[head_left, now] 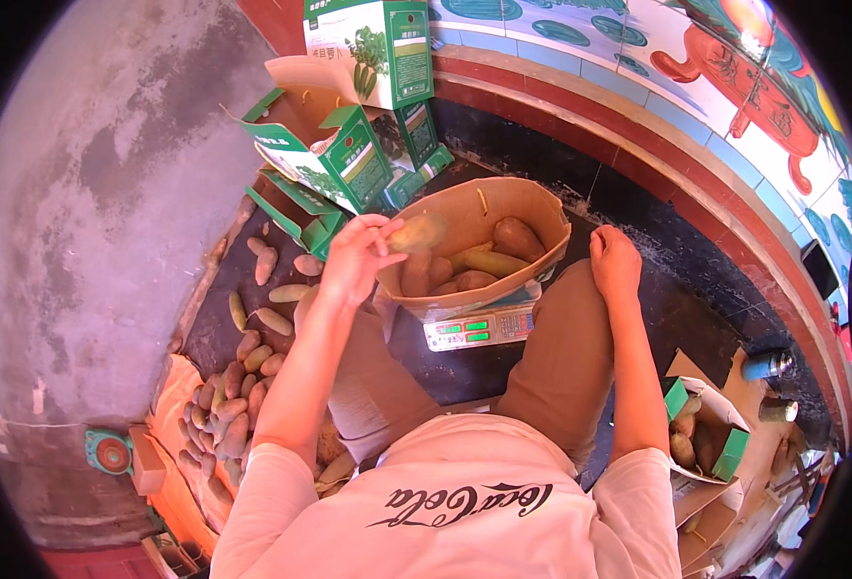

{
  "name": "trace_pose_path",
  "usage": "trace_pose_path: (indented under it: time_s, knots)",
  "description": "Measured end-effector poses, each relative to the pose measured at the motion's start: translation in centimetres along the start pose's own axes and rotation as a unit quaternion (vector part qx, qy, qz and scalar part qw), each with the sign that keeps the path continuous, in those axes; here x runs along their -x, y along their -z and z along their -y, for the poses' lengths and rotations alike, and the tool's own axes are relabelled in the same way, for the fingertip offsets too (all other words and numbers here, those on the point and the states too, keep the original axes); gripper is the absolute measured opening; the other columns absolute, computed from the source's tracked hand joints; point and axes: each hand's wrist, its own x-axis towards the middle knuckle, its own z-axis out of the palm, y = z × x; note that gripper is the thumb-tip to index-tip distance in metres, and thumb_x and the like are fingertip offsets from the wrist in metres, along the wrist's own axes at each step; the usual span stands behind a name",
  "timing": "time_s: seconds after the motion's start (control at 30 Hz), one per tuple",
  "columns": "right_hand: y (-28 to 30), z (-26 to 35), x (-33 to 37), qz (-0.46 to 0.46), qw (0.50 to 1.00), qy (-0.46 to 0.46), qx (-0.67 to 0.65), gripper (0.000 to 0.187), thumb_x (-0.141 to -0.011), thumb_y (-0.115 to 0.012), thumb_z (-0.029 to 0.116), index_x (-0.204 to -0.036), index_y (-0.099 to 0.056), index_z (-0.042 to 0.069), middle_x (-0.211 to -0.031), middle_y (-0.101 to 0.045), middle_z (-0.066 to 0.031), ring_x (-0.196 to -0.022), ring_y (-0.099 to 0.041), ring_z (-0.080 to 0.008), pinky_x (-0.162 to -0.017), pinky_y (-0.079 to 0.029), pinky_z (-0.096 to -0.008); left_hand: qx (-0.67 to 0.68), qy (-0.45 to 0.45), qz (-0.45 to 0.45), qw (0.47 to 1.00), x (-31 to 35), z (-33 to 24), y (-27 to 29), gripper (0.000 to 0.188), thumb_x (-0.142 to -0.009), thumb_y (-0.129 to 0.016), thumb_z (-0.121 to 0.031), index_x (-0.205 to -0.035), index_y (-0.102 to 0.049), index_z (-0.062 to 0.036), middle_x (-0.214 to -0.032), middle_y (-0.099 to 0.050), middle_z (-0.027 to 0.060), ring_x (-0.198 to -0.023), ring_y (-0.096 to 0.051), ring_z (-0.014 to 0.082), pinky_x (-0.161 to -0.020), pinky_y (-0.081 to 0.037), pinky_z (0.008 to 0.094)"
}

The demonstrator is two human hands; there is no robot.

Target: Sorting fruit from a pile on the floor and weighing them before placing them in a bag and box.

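Observation:
Just off the fingertips of my raised left hand [356,259] is a blurred, yellowish-green radish [420,234], above the left side of an open cardboard box [416,307]. The thumb and fingers are apart, and the radish seems to have left them. Inside the box lie several thick roots that look like radishes [517,237], some brownish, some green. Under the box sits a digital scale [479,329] with lit green displays, between my knees. My right hand [616,259] rests on my right knee with its fingers curled in; no object shows in it.
A heap of radishes [233,405] spreads over the floor on my left, partly on an orange sheet [177,391]. Green-and-white cartons [344,159] are stacked ahead to the left. Another carton [732,454] with roots stands at right. A tiled wall [638,96] runs along the far right.

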Motion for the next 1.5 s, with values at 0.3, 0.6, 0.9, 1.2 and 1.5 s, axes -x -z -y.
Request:
trace_pose_path:
  time_s: [0.3,0.6,0.9,1.2,1.5]
  knots:
    - [0.1,-0.1,0.0,0.002,1.000,-0.007,0.001,0.011,-0.081,-0.057,0.015,-0.080,-0.059,0.004,-0.080,-0.062,-0.0130,-0.078,-0.059,-0.0304,-0.069,-0.047,-0.0398,-0.311,0.014,-0.009,0.950,-0.6,3.3,0.4,0.039,-0.087,-0.049,-0.009,-0.126,-0.048,-0.0051,-0.118,-0.057,0.0094,-0.115,-0.046,0.0184,-0.096,-0.035,0.0322]
    - [-0.1,0.1,-0.1,0.011,1.000,-0.001,0.001,0.011,-0.081,-0.057,0.015,-0.081,-0.059,0.004,-0.081,-0.062,-0.0126,-0.079,-0.059,-0.0302,-0.070,-0.047,-0.0395,-0.463,-0.221,-0.113,0.851,3.4,-0.9,4.3,0.022,-0.085,-0.052,-0.003,-0.106,-0.059,-0.0026,-0.110,-0.061,0.0115,-0.112,-0.052,0.0225,-0.097,-0.037,0.0324]
    - [-0.5,0.9,-0.1,-0.003,0.999,0.041,0.033,0.010,-0.080,-0.057,0.014,-0.079,-0.058,0.004,-0.078,-0.060,-0.0124,-0.077,-0.059,-0.0294,-0.070,-0.047,-0.0389,-0.524,-0.238,-0.181,0.797,4.4,-1.4,6.3,0.021,-0.088,-0.053,-0.009,-0.106,-0.058,-0.0006,-0.109,-0.061,0.0136,-0.110,-0.053,0.0252,-0.094,-0.039,0.0339]
    - [-0.8,1.7,0.3,-0.012,0.989,0.118,0.088,0.008,-0.079,-0.058,0.013,-0.079,-0.056,0.005,-0.074,-0.057,-0.0107,-0.074,-0.056,-0.0281,-0.068,-0.046,-0.0384,-0.476,-0.218,-0.211,0.825,4.5,-0.6,6.9,0.025,-0.089,-0.054,-0.016,-0.108,-0.059,-0.0007,-0.107,-0.060,0.0147,-0.104,-0.055,0.0249,-0.091,-0.041,0.0335]
    - [-0.6,2.9,1.4,-0.012,0.987,0.139,0.075,0.008,-0.077,-0.060,0.011,-0.078,-0.054,0.005,-0.073,-0.054,-0.0104,-0.073,-0.055,-0.0281,-0.067,-0.046,-0.0385,-0.486,-0.216,-0.221,0.817,4.8,-0.6,7.1,0.026,-0.089,-0.054,-0.018,-0.108,-0.059,-0.0010,-0.106,-0.059,0.0163,-0.103,-0.055,0.0267,-0.091,-0.041,0.0346]
